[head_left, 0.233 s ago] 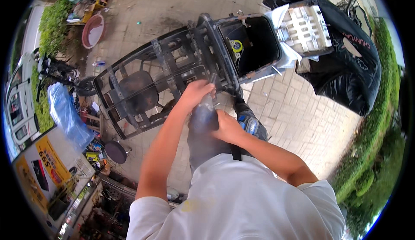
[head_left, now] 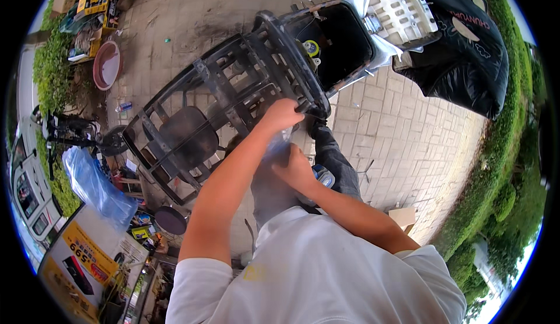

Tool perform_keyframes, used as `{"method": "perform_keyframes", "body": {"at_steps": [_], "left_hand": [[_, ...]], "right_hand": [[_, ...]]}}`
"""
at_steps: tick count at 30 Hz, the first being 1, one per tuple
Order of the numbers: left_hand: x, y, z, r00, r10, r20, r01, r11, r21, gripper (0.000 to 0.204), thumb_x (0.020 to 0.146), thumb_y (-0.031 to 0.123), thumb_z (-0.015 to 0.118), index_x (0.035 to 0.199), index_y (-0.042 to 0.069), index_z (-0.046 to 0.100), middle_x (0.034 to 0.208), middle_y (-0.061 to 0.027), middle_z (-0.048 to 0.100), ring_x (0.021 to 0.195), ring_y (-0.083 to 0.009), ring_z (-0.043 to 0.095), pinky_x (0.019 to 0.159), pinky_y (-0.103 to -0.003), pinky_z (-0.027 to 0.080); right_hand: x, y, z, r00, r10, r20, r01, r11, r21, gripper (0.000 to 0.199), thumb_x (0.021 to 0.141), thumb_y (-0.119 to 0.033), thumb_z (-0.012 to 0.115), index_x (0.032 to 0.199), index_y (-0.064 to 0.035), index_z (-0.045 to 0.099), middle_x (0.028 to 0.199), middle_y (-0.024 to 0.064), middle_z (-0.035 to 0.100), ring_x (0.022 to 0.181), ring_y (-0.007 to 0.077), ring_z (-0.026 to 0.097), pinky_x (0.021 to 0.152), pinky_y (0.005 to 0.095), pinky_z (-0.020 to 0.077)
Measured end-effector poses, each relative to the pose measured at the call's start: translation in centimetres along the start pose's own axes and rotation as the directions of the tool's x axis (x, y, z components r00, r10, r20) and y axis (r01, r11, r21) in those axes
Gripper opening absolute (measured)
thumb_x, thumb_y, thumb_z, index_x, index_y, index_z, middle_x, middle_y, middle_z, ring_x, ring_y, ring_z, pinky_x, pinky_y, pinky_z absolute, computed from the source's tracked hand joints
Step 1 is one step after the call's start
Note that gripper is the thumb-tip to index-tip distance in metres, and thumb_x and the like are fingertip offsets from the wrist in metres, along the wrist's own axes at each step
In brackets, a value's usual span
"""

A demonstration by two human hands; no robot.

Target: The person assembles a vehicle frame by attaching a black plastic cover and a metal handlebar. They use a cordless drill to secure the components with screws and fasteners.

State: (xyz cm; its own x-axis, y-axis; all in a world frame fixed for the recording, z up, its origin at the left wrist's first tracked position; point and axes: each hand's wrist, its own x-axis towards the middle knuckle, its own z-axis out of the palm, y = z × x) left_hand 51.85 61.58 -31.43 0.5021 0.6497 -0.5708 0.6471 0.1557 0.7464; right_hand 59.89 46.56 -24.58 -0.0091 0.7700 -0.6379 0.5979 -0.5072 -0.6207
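In front of my lap a clear, blurred plastic bag [head_left: 279,143] hangs between my hands. My left hand [head_left: 283,115] is closed on its upper end, close to the near edge of a black metal rack [head_left: 213,70]. Lower and to the right, my right hand [head_left: 296,166] is closed at the bag's lower part, its fingertips partly hidden. What the bag contains cannot be made out. Beyond my hands lies an open black storage bin [head_left: 344,46] of a two-wheeler, with a yellow-green round piece [head_left: 311,48] inside. Its seat [head_left: 402,13] is tipped up, showing a white ribbed underside.
A black padded cover [head_left: 461,61] drapes the vehicle's front. On the left are a pink basin [head_left: 107,66], a blue plastic sheet [head_left: 96,184], a round dark stool [head_left: 170,220] and a parked motorbike [head_left: 73,128]. A hedge [head_left: 487,166] runs along the right.
My view has shifted, so the rack and bin appear further left and higher. My right hand has turned at the bag, and less of the bag's dark lower part shows.
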Motion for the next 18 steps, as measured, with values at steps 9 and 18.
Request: {"method": "perform_keyframes", "body": {"at_steps": [9, 18], "left_hand": [[1.1, 1.4, 1.5, 1.0, -0.022, 0.02, 0.017, 0.97, 0.241, 0.037, 0.076, 0.034, 0.07, 0.092, 0.001, 0.066, 0.094, -0.0188, 0.066, 0.094, -0.0364, 0.062, 0.081, -0.045, 0.049], [1.2, 2.9, 1.1, 0.995, -0.102, 0.013, 0.093, 0.945, 0.313, 0.033, 0.078, 0.032, 0.068, 0.095, 0.003, 0.066, 0.101, -0.0165, 0.066, 0.095, -0.0363, 0.062, 0.083, -0.044, 0.05]], "right_hand": [[0.8, 0.1, 2.1, 0.977, 0.149, -0.155, -0.15, 0.989, 0.005, 0.068, 0.071, -0.024, 0.075, 0.122, 0.0044, 0.04, 0.109, 0.0275, 0.055, 0.103, 0.0436, 0.055, 0.086, 0.0472, 0.046], [1.1, 0.4, 2.6, 0.958, 0.141, -0.248, -0.127, 0.989, 0.07, 0.073, 0.068, -0.025, 0.077, 0.125, 0.0058, 0.043, 0.113, 0.0283, 0.055, 0.106, 0.0428, 0.055, 0.089, 0.0447, 0.0465]]}}
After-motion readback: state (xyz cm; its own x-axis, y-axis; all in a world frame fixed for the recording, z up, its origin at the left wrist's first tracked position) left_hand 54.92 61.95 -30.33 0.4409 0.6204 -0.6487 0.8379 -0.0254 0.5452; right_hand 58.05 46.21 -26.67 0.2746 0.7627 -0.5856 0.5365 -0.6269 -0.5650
